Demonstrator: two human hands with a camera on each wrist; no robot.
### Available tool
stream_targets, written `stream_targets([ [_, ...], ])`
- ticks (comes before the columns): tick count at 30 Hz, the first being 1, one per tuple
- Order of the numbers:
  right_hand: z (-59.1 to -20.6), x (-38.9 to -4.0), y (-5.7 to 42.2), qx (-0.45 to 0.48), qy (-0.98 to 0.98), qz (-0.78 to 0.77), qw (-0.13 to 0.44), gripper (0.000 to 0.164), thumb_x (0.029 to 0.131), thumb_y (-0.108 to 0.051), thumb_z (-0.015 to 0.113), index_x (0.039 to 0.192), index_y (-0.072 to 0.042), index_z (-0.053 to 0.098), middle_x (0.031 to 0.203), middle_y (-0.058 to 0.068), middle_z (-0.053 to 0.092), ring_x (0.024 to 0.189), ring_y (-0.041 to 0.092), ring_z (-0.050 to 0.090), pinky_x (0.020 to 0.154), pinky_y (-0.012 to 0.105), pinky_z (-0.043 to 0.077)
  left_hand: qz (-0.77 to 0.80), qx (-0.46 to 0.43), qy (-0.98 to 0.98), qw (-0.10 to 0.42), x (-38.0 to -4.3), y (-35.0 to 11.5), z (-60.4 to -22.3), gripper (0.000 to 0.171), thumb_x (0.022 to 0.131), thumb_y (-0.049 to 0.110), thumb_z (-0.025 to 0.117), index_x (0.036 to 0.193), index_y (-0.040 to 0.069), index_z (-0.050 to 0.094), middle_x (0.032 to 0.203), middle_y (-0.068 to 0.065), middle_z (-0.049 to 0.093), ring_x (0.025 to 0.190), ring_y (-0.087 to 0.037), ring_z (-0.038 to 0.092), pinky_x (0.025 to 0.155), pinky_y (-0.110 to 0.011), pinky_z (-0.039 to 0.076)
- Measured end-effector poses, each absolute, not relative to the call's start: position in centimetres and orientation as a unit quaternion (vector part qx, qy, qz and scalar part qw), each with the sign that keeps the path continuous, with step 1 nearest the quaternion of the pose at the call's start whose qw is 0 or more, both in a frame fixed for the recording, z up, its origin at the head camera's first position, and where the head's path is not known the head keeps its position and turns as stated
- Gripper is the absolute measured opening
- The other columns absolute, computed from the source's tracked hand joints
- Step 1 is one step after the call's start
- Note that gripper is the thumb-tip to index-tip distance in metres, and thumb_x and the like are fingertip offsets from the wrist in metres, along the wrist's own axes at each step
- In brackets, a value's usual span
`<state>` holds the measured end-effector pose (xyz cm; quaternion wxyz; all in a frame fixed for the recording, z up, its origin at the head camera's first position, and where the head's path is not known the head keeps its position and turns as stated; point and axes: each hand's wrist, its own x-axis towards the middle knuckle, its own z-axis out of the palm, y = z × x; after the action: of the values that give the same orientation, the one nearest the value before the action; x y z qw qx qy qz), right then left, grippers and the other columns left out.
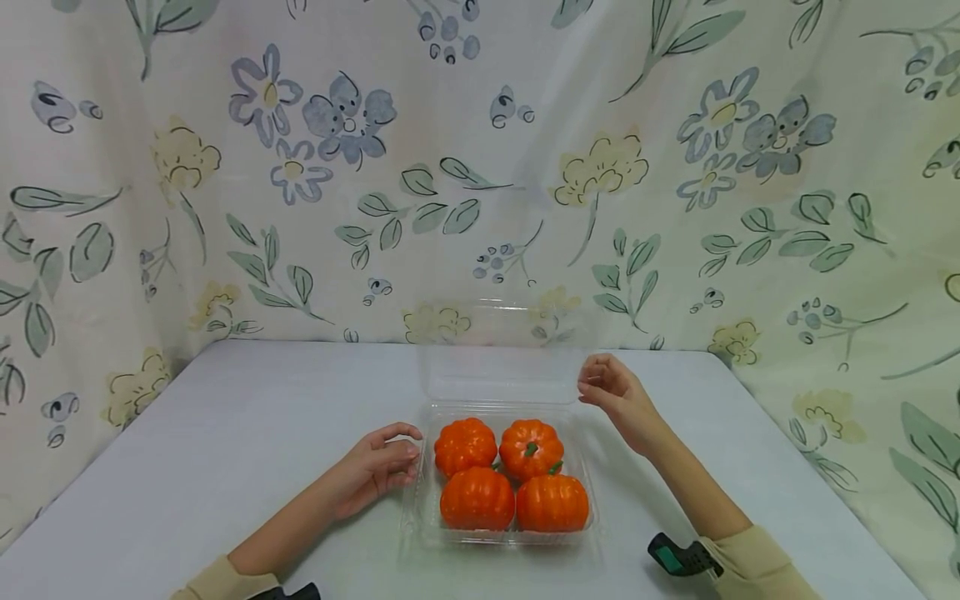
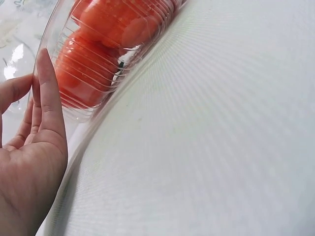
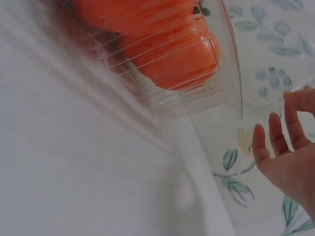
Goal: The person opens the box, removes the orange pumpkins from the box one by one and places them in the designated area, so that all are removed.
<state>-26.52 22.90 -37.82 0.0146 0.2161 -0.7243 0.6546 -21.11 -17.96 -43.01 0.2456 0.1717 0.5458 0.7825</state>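
Note:
A clear plastic clamshell box [image 1: 517, 537] stands on the table with several orange toy pumpkins [image 1: 477, 498] inside, some with green stems. Its transparent lid [image 1: 498, 389] is raised at the back, its outline faint against the cloth. At the box's left side, my left hand [image 1: 377, 467] pinches the rim between thumb and fingers. In the left wrist view, the fingers [image 2: 50, 105] lie along the ribbed wall. My right hand [image 1: 618, 400] pinches the lid's right edge between thumb and index finger, while its other fingers are loosely bent in the right wrist view.
The table [image 1: 247, 433] has a white cover. Behind and beside it hangs a floral cloth [image 1: 450, 125]. Dark wrist devices [image 1: 678, 554] sit near the beige sleeves [image 1: 761, 562].

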Motion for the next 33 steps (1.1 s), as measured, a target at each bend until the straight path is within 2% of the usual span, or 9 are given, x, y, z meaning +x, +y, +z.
stream_targets([
  [4, -38.0, -27.0, 22.8, 0.216, -0.721, 0.658, 0.020, 0.023, 0.105, 0.001, 0.058, 0.121, -0.016, 0.055, 0.104, -0.003, 0.060, 0.097, 0.018, 0.061, 0.091, 0.023, 0.059, 0.784, 0.174, 0.543, 0.246, -21.1, -18.0, -43.1, 0.013, 0.109, 0.004, 0.052, 0.119, 0.012, 0.055, 0.088, 0.004, 0.068, 0.079, -0.008, 0.067, 0.079, -0.020, 0.061],
  [15, -38.8, -28.1, 22.5, 0.199, -0.710, 0.676, 0.017, 0.035, 0.105, 0.002, 0.059, 0.134, -0.016, 0.053, 0.103, 0.000, 0.060, 0.092, 0.016, 0.065, 0.089, 0.024, 0.061, 0.783, 0.164, 0.547, 0.247, -21.2, -18.0, -43.1, 0.013, 0.109, 0.005, 0.052, 0.120, 0.012, 0.055, 0.090, 0.003, 0.069, 0.080, -0.008, 0.067, 0.080, -0.021, 0.062],
  [18, -39.0, -28.3, 22.5, 0.189, -0.717, 0.670, 0.018, 0.036, 0.105, 0.001, 0.058, 0.137, -0.015, 0.052, 0.103, 0.001, 0.060, 0.089, 0.014, 0.066, 0.087, 0.024, 0.061, 0.782, 0.166, 0.549, 0.246, -21.2, -18.0, -43.1, 0.013, 0.110, 0.005, 0.052, 0.120, 0.012, 0.055, 0.090, 0.004, 0.069, 0.080, -0.008, 0.067, 0.080, -0.021, 0.062],
  [25, -39.2, -28.6, 22.4, 0.173, -0.720, 0.672, 0.011, 0.044, 0.106, -0.001, 0.057, 0.148, -0.001, 0.044, 0.104, 0.004, 0.059, 0.085, 0.011, 0.065, 0.086, 0.023, 0.061, 0.780, 0.169, 0.551, 0.244, -21.1, -18.0, -43.0, 0.013, 0.109, 0.005, 0.053, 0.120, 0.012, 0.055, 0.089, 0.003, 0.068, 0.079, -0.008, 0.067, 0.080, -0.021, 0.062],
  [33, -39.4, -28.6, 22.0, 0.132, -0.712, 0.690, -0.003, 0.049, 0.107, -0.001, 0.057, 0.154, 0.003, 0.041, 0.102, 0.000, 0.059, 0.084, 0.010, 0.061, 0.085, 0.022, 0.061, 0.782, 0.168, 0.548, 0.245, -21.1, -18.0, -43.0, 0.013, 0.109, 0.005, 0.052, 0.120, 0.012, 0.055, 0.089, 0.003, 0.069, 0.080, -0.008, 0.067, 0.080, -0.021, 0.062],
])
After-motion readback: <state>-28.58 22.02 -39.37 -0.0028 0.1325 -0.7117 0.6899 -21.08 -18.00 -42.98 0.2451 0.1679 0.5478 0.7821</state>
